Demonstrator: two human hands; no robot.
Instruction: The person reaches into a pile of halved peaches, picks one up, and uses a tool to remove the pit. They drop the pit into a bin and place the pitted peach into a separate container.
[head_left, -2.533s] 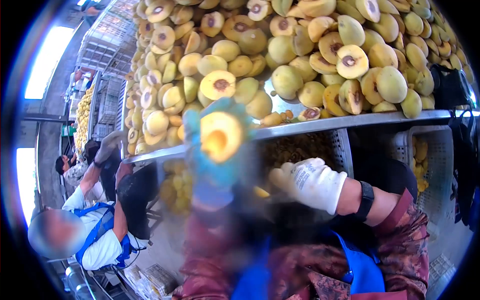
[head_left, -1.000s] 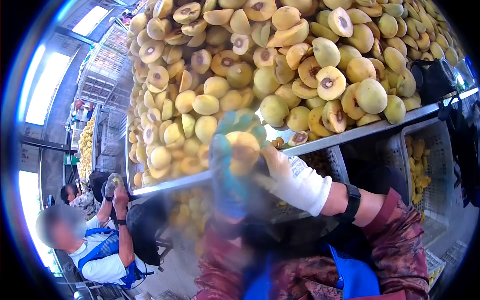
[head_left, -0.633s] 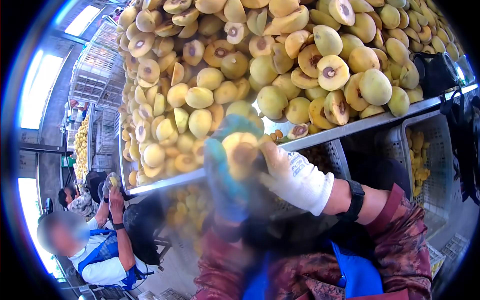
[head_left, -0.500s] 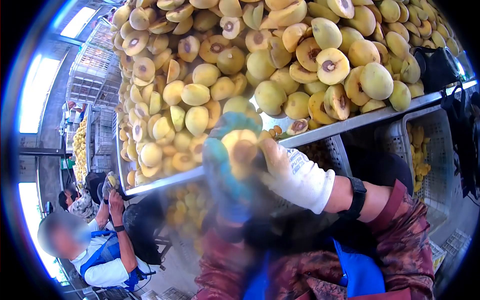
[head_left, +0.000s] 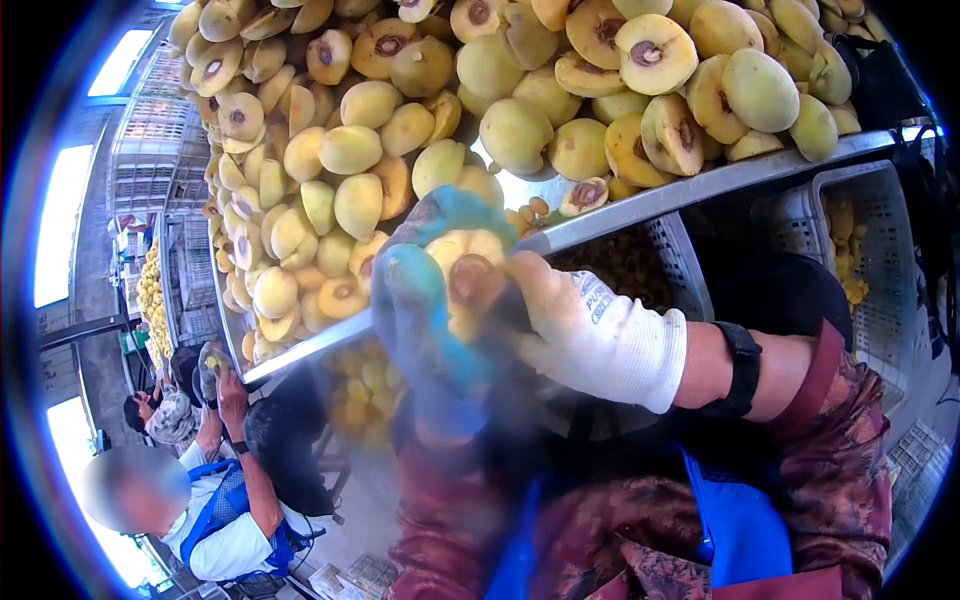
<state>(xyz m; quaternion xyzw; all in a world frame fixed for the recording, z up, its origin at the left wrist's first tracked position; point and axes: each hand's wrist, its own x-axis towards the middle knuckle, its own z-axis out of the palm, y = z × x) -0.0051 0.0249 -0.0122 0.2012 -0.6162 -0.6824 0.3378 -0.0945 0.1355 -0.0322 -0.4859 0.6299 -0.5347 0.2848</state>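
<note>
My left hand, in a blurred teal and grey glove, is wrapped round a yellow peach half with its cut face and brown pit area turned up. Close against the right side of that half is my right hand, in a white knitted glove. Its fingers are curled together, and whatever they grip is hidden. Both hands are over the front metal edge of a table heaped with peach halves, several still showing pits. A few loose pits lie at that edge.
Below the table edge stands a crate with dark pits. Farther right, another crate contains yellow pieces. More peaches sit low beneath my left arm. A co-worker sits at the left, holding fruit. Stacked crates stand behind.
The view has shifted, so the table and heap appear farther left and slightly higher. Both hands keep the same hold at the peach half.
</note>
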